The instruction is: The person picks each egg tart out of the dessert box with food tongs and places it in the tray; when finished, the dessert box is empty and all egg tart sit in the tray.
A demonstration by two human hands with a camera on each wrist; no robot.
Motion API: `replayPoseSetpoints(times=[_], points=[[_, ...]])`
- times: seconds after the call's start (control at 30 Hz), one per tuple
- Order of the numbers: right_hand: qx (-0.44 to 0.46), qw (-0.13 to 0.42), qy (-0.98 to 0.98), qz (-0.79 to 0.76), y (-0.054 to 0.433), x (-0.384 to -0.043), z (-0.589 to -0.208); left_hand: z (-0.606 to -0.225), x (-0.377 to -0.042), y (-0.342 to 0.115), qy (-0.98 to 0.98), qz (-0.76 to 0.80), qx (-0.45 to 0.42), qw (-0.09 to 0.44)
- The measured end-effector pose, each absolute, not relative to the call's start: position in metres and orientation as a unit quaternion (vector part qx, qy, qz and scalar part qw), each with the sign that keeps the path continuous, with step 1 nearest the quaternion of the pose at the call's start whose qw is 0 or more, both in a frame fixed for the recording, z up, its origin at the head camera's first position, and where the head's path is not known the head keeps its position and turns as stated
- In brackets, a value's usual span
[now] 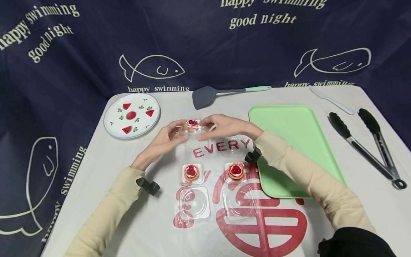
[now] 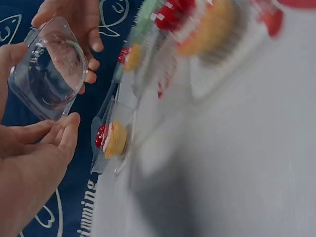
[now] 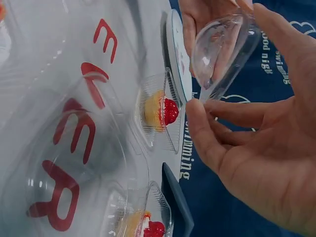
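Note:
A clear plastic lid is held between both hands at the back middle of the table. My left hand pinches its left edge, and my right hand pinches the opposite edge. In the left wrist view the lid stands tilted, its hollow showing. Just beyond it, a small tart with red fruit on top sits in a clear base; the right wrist view shows this tart apart from the hands. Another open clear box lies below my right hand, its tart hidden in the head view.
Two open clear boxes in front hold a left tart and a right tart. A green tray lies right, beside black tongs and a white knife. Behind are a spatula and, left, a watermelon-patterned plate.

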State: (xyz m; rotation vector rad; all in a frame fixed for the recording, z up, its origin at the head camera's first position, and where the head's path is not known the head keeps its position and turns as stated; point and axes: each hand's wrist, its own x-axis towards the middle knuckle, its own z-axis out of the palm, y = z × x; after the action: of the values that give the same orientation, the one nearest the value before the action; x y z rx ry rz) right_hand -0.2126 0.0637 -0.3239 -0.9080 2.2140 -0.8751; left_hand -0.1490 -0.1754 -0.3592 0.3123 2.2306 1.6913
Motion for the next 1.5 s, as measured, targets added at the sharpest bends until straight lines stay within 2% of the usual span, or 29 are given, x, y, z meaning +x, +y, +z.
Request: replayPoseSetpoints(times=[0.23,0.5,0.97,1.5], points=[[-0.362,0.229,0.871,-0.242,0.059,-0.198,-0.328,-0.358,-0.144,-0.176,0.857,0.459,0.179,0.152],[-0.35,0.239,0.882,-0.208,0.049,-0.186,-0.328,-0.357,-0.141,-0.174,0.898,0.36,0.208,0.148],[-0.33,0.25,0.89,-0.191,0.039,-0.188,-0.332,-0.362,-0.147,-0.173,0.901,0.359,0.193,0.145],[-0.308,0.249,0.901,-0.176,0.04,-0.189,-0.325,-0.36,-0.146,-0.177,0.873,0.422,0.124,0.208]])
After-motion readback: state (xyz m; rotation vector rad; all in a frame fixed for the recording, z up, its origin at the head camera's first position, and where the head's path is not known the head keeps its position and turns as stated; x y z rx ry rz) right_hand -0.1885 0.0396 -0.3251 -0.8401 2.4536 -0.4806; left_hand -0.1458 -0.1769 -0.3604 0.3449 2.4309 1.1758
